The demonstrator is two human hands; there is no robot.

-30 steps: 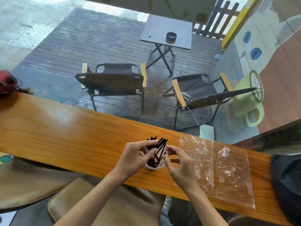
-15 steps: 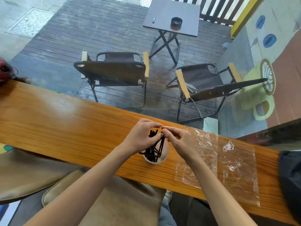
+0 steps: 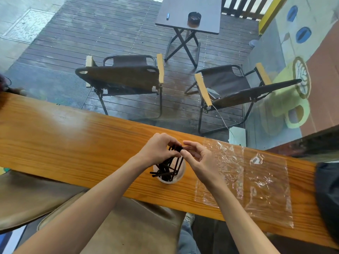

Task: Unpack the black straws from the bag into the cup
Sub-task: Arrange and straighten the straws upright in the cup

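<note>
A clear plastic cup (image 3: 178, 177) stands on the wooden counter (image 3: 73, 143) near its front edge. Several black straws (image 3: 167, 166) stand in it, leaning at angles, and one lies across the rim pointing left. My left hand (image 3: 158, 149) pinches the straws' top ends from the left. My right hand (image 3: 201, 160) meets it from the right, fingertips on the same ends. The empty clear plastic bag (image 3: 256, 178) lies flat on the counter just right of the cup.
A dark cloth item (image 3: 328, 198) sits at the counter's right end. Behind the glass, two folding chairs (image 3: 126, 74) and a small table (image 3: 190, 13) stand on dark decking. A tan stool cushion (image 3: 128, 226) is below the counter.
Both hands have closed in over the cup and now pinch the straw tops together. One straw has tipped across the rim. The camera has tilted.
</note>
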